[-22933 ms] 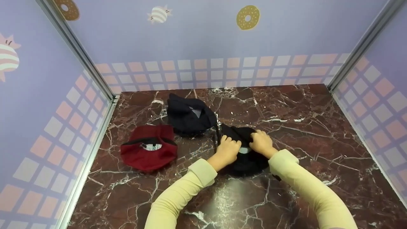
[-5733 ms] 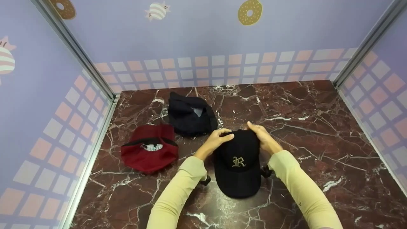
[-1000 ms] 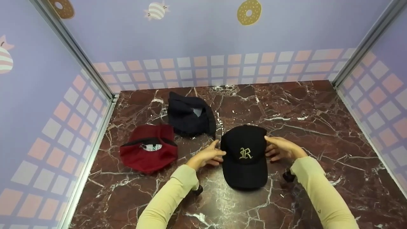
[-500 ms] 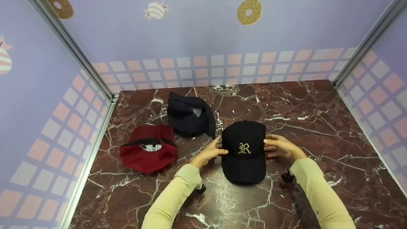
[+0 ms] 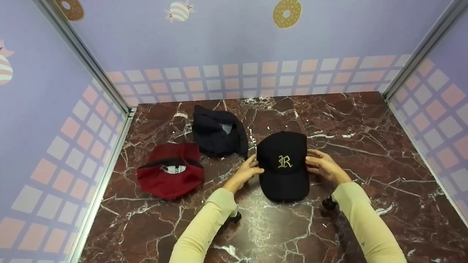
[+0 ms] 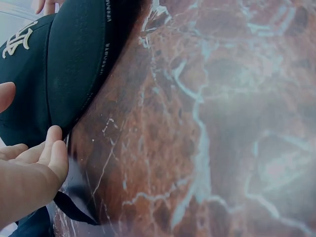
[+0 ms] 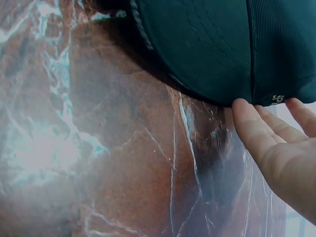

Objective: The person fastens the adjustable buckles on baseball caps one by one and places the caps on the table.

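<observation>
A black baseball cap [image 5: 283, 162] with a gold letter R on its front stands crown up on the dark red marble surface, brim toward me. My left hand [image 5: 243, 173] touches its left side; in the left wrist view the extended fingers [image 6: 52, 143] lie at the brim's corner, the thumb near the crown. On the opposite side my right hand [image 5: 327, 168] rests straight fingertips [image 7: 242, 106] against the cap where brim meets crown. A dark navy cap [image 5: 210, 133] lies behind to the left, its inside partly showing. Nearer lies a red cap [image 5: 172, 184] with a white label.
Lilac panels with pink and white squares enclose the marble surface [image 5: 365, 146] at the back [image 5: 234, 40], left [image 5: 44, 109] and right [image 5: 446, 84]. A metal strip [image 5: 98, 193] runs along the left edge. Small white specks lie behind the black cap.
Earlier the black cap lay with its inside showing; later it stood crown up with the brim toward me. Over the last second both hands and the cap have moved slightly away from me.
</observation>
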Demonstrator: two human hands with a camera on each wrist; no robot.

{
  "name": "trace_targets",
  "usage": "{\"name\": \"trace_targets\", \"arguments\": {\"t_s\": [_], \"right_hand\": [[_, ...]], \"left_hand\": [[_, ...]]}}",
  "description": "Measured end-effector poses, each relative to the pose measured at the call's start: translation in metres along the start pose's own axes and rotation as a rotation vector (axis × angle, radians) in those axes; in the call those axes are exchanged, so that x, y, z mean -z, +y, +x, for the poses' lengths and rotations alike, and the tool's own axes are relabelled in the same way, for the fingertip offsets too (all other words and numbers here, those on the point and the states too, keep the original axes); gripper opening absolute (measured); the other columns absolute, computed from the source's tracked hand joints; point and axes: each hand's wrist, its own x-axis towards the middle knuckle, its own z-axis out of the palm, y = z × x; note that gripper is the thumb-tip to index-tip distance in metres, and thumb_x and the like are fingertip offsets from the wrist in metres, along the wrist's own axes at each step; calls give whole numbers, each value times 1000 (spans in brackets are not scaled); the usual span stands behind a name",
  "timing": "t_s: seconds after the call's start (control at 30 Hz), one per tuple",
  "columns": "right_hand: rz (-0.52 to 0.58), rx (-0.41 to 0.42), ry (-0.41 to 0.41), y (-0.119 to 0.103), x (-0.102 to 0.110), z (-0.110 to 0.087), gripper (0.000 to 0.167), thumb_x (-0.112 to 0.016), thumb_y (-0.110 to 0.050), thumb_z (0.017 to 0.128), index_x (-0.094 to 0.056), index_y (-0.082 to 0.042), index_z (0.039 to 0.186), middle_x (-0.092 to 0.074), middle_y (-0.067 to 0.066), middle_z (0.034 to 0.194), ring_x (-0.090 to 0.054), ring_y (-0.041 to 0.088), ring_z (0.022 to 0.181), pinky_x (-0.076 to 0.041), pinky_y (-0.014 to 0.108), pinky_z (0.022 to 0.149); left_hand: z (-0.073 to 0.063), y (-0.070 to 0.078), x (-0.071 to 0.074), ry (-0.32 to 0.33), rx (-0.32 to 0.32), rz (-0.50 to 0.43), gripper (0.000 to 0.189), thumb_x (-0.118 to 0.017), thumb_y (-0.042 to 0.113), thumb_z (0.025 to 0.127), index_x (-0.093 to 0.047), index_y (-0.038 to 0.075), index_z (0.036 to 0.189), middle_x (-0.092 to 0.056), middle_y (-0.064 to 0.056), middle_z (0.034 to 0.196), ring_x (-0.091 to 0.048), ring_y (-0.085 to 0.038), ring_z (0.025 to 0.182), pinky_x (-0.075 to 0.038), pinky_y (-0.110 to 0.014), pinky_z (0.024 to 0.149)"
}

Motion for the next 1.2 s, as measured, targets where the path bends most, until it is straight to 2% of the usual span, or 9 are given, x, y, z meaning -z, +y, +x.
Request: {"name": "trace_targets", "arguments": {"t_s": [0.23,0.4,0.67,0.8,0.9,0.93,1.03,1.13,1.2], "right_hand": [[-11,29,48,0,0,0,64,-54,-14,86,-18,-5,139,-50,-8,103,-50,9,94,-42,31,86],[22,73,83,2,-1,3,63,-54,-12,86,-20,-4,138,-50,-8,102,-49,7,92,-39,29,86],[33,136,143,4,-7,9,62,-52,-8,85,-20,0,138,-38,1,123,-46,2,96,-27,30,95],[54,148,182,4,-12,13,61,-50,-4,85,-20,0,138,-31,9,132,-45,1,96,-25,28,97],[46,155,216,4,-14,14,61,-50,-3,84,-21,0,137,-29,11,135,-45,1,94,-27,24,93],[43,158,227,4,-15,15,61,-50,-3,84,-21,0,137,-29,12,135,-46,1,93,-29,22,91],[42,180,251,5,-16,18,61,-51,-1,83,-22,0,137,-30,13,135,-47,0,91,-33,17,85],[45,209,265,6,-17,21,63,-50,1,82,-21,1,137,-29,15,135,-47,-1,91,-36,14,82],[42,226,278,7,-19,23,63,-51,2,81,-21,1,137,-30,17,135,-48,0,91,-38,14,81]], "left_hand": [[31,-27,-2,34,-38,-38,74,-59,6,76,-23,9,140,-31,-20,140,-35,-33,125,-33,-44,98],[35,-27,-6,32,-53,-73,72,-59,3,76,-24,7,139,-31,-21,139,-33,-33,127,-33,-40,100],[41,-28,-12,30,-60,-102,67,-56,0,77,-26,2,137,-30,-21,139,-30,-33,128,-33,-41,100],[43,-30,-15,58,-91,-84,62,-54,2,78,-30,-1,135,-33,-21,138,-31,-33,128,-30,-38,103],[42,-33,-19,91,-154,-33,60,-56,4,77,-35,0,133,-37,-19,137,-34,-30,127,-30,-35,103],[53,-45,-16,80,-197,-40,59,-59,9,77,-38,3,132,-40,-15,135,-38,-26,125,-33,-33,101],[59,-51,-16,78,-213,-32,57,-62,12,77,-42,7,130,-42,-9,135,-39,-22,125,-34,-30,101],[63,-49,-17,70,-182,-67,55,-58,11,78,-42,5,130,-41,-9,136,-38,-24,125,-33,-31,101],[45,-29,-22,88,-146,-44,55,-53,6,79,-39,0,131,-37,-14,138,-33,-29,127,-29,-34,103]]}}
